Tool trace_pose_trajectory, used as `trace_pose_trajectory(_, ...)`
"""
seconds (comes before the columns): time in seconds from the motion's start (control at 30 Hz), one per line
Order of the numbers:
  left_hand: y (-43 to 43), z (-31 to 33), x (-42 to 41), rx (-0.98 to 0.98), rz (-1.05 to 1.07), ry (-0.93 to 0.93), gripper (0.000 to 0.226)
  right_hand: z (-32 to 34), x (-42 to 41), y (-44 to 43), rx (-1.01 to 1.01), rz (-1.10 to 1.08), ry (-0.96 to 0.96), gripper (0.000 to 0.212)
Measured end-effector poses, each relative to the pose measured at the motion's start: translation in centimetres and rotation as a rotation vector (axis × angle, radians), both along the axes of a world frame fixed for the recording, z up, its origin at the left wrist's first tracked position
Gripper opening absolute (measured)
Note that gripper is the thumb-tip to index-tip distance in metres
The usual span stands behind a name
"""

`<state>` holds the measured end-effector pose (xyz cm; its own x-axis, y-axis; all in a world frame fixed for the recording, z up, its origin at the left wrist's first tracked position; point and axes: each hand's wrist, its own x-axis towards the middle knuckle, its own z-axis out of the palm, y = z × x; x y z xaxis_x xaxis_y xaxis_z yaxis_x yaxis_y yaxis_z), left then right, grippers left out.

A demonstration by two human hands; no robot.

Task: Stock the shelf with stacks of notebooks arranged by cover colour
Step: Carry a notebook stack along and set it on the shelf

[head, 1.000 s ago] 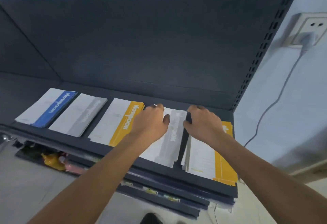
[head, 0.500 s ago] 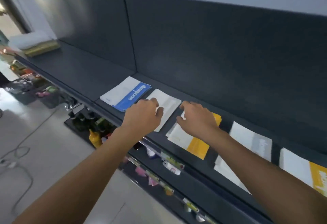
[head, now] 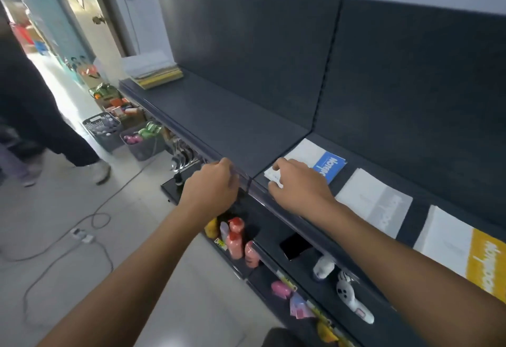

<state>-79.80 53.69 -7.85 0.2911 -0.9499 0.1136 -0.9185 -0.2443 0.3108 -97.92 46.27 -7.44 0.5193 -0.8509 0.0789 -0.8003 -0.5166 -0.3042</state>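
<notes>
So the row's started on the shelf [head: 219,119]. There's a blue notebook [head: 331,167], a grey notebook [head: 380,201] beside it, then a yellow notebook [head: 465,253] further right, all lying flat with gaps between them. Can't tell from this angle how many are in each stack. The right hand [head: 298,185] is on the blue one's white half, with bent fingers on top and the thumb at the near edge. As far as I can make out it's pinching the near left corner. The left hand [head: 210,185] is curled into a loose fist at the shelf's front lip, just left of the blue notebook, and I can't see anything in it. My read is that this is the squaring-up bit, getting the blue one sat straight at the left end of the row. Way down at the far left of the shelf sits a pile of notebooks [head: 153,71] with yellowish edges showing, well apart from both hands. So I reckon the next move means letting go of the corner and heading over to that pile for more. That's a few steps along, not a reach. Each one then wants to go on its matching colour without knocking the neighbour skew. Someone else's legs [head: 41,116] are in the aisle on that side, so mind those.
</notes>
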Motion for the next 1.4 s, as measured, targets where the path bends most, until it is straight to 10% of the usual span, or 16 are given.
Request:
trace_pose_trajectory(0.93,-17.2,-0.9,46.2,-0.016,0.198,0.002,0.032,-1.0,47.1,-23.2,0.036,0.197,-0.001,0.029)
trace_pose_trajectory(1.4,-24.7,-0.5,68.3,-0.033,-0.043,0.033,0.025,-1.5,65.3,-28.6,0.073,-0.042,-0.013,0.033)
